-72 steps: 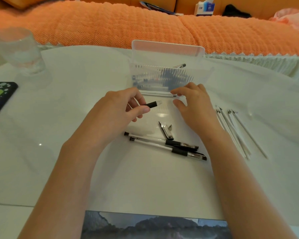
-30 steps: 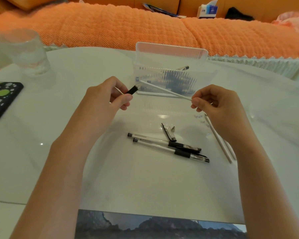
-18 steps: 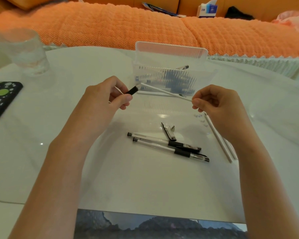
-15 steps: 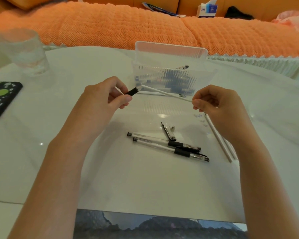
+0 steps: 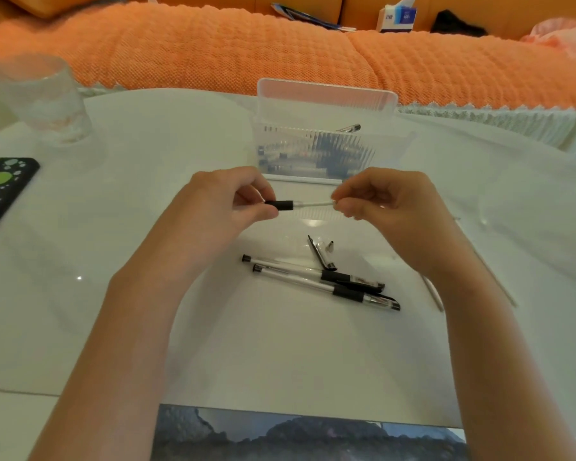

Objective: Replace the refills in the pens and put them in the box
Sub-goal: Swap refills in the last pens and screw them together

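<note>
My left hand [image 5: 220, 211] gripped the pen barrel [image 5: 280, 205] with curled thumb and fingers, the black grip end sticking out to the right. My right hand [image 5: 393, 207] pinched the white refill [image 5: 316, 204] at the fingertips. The refill's left end met the barrel's mouth. Both were held above the table [image 5: 280, 344], just in front of the box [image 5: 326, 91].

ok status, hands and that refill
Left hand grips pen barrel, right hand pinches refill. Refill runs into barrel's grip end. Not yet in box. Nothing between the hands.
</note>
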Motion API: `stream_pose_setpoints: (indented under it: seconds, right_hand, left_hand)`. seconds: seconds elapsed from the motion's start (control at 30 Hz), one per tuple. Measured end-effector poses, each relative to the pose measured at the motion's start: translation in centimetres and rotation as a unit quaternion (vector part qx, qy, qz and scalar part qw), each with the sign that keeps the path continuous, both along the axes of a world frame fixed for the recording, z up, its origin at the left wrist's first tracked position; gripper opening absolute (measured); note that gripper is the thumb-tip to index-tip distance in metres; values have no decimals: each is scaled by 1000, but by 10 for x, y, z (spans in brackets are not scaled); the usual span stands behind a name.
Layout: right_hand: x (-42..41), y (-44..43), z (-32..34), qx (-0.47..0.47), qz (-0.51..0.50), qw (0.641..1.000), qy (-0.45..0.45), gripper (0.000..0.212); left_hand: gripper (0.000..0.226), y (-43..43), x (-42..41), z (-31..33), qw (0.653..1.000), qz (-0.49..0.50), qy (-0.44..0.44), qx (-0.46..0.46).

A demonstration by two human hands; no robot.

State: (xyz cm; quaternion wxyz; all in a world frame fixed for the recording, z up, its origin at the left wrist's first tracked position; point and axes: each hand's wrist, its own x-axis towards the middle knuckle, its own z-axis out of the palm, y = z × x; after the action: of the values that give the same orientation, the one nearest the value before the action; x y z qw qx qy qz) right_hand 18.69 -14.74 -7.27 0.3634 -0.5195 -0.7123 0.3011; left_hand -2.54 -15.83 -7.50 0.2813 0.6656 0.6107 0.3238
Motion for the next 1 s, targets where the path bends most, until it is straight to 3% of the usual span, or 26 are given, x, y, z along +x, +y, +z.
stream_pose_setpoints:
  seconds: [0.13, 0.3, 0.73, 1.0]
  right_hand:
    - [0, 0, 1, -28, 5, 998, 51, 13]
    - [2, 1, -3, -65, -5, 998, 1, 19]
    - [-4, 2, -6, -55, 7, 998, 2, 13]
    - [-6, 1, -4, -56, 45, 997, 17, 15]
  left_hand:
    - [8, -1, 6, 0, 1000, -19, -5, 1]
    - [8, -1, 6, 1, 1000, -21, -1, 5]
    - [15, -6, 16, 4, 997, -68, 23, 2]
    - [16, -9, 24, 6, 995, -53, 61, 55]
